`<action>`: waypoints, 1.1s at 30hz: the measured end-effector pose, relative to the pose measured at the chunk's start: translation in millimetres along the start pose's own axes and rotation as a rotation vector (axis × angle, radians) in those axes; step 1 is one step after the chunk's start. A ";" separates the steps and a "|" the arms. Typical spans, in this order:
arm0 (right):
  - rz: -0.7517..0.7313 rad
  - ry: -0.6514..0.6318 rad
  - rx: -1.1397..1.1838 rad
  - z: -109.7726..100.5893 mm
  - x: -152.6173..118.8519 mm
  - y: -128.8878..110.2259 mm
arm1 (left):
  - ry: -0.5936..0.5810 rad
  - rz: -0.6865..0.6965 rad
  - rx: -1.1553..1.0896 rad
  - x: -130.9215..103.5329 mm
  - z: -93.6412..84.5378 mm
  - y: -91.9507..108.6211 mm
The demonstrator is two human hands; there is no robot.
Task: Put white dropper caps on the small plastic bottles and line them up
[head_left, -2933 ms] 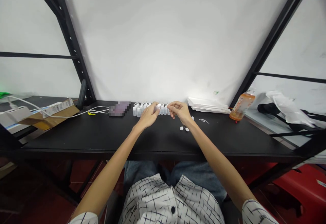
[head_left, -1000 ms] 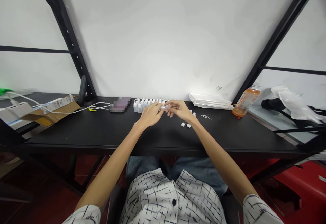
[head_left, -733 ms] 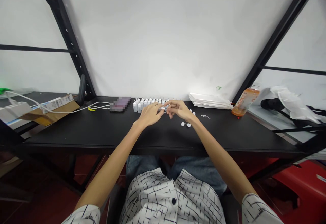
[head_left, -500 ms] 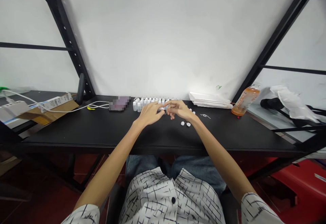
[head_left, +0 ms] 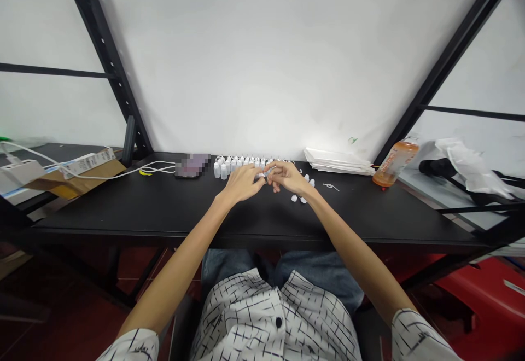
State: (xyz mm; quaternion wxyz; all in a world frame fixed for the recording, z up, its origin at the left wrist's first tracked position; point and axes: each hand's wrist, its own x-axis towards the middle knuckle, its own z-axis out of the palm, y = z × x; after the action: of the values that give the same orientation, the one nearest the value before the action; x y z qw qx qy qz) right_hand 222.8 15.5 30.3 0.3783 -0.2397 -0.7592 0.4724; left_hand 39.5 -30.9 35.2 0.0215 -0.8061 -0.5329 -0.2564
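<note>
My left hand (head_left: pixel 245 182) is closed, thumb and fingers pinching a small white bottle (head_left: pixel 261 175) that is mostly hidden. Close against it on the right is my right hand (head_left: pixel 286 176), its index finger and thumb bent toward the bottle's end. Whatever those fingers pinch is too small and covered to make out. Behind both hands stand rows of small white dropper bottles (head_left: pixel 223 170), upright and packed together. Several loose white caps (head_left: pixel 294 199) lie on the black table near my right wrist.
A stack of white paper (head_left: pixel 338 162) lies at the back right, beside an orange liquid bottle (head_left: pixel 396 161) that leans. A phone (head_left: pixel 192 165) with a white cable (head_left: pixel 159 168) is at the left. Farther left lies a cardboard box (head_left: pixel 77 178). Black posts frame the table (head_left: pixel 135 208).
Both hands stay almost in the same place around the small bottle, with only a slight shift of the right hand. The view tilts a little.
</note>
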 end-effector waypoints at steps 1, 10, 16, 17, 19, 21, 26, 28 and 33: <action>0.002 0.006 -0.002 0.5 0.0 0.5 | -0.001 0.000 0.011 0.0 0.2 0.5; 0.019 0.004 -0.009 3.6 0.4 2.3 | -0.007 0.008 0.037 0.8 1.7 0.9; 0.026 -0.003 -0.023 6.4 0.8 4.9 | -0.021 -0.004 0.022 1.4 2.1 -2.3; 0.027 -0.002 -0.024 6.6 0.7 5.0 | -0.024 -0.004 0.018 1.3 1.6 -2.1; 0.029 -0.002 -0.026 6.6 0.1 4.5 | -0.031 -0.006 0.005 1.2 0.1 -1.0; 0.033 -0.004 -0.032 6.4 -0.6 3.3 | -0.039 -0.011 -0.011 1.2 -1.3 -0.1; 0.023 0.030 -0.025 6.5 -0.3 1.6 | -0.032 -0.019 -0.058 3.1 -1.1 -2.7; 0.004 0.075 0.001 6.4 1.5 2.8 | -0.009 -0.012 -0.083 4.4 0.5 -4.9; -0.023 0.230 0.002 6.6 6.9 9.4 | 0.029 -0.051 -0.113 5.9 2.8 -8.3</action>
State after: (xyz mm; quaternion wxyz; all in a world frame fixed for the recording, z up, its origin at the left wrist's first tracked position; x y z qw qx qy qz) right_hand 213.5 21.0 22.5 0.4686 -0.2833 -0.7129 0.4380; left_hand 35.1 -21.5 33.4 -0.0228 -0.7884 -0.5376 -0.2982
